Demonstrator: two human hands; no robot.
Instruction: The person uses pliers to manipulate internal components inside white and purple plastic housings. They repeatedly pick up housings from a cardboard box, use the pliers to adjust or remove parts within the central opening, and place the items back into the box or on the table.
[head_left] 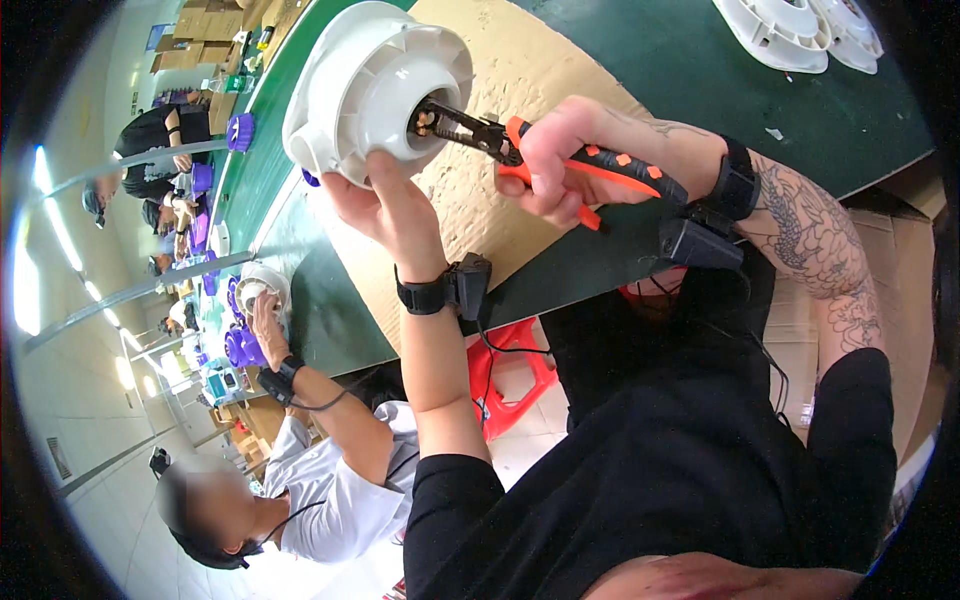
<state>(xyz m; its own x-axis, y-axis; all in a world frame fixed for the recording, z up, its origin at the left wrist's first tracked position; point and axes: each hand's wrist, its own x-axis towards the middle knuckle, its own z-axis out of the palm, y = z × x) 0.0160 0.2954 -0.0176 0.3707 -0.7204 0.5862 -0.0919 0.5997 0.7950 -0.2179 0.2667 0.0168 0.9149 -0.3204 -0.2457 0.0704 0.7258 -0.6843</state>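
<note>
White ribbed housing (350,85) and pliers (640,178), above a cardboard sheet (530,55).
Left hand (397,215) grips the housing near its collar; right hand (570,160) grasps the orange-and-black handles, plier nose at the round opening. Similar white parts (775,28) lie on the green tabletop (690,70); co-worker (345,500) in light grey at left.

A ribbed, stepped white plastic housing (365,75) is tilted at the far left, its round opening facing near and right, with black-nosed pliers (502,140) reaching in from the right, orange-and-black handles spread.
</note>
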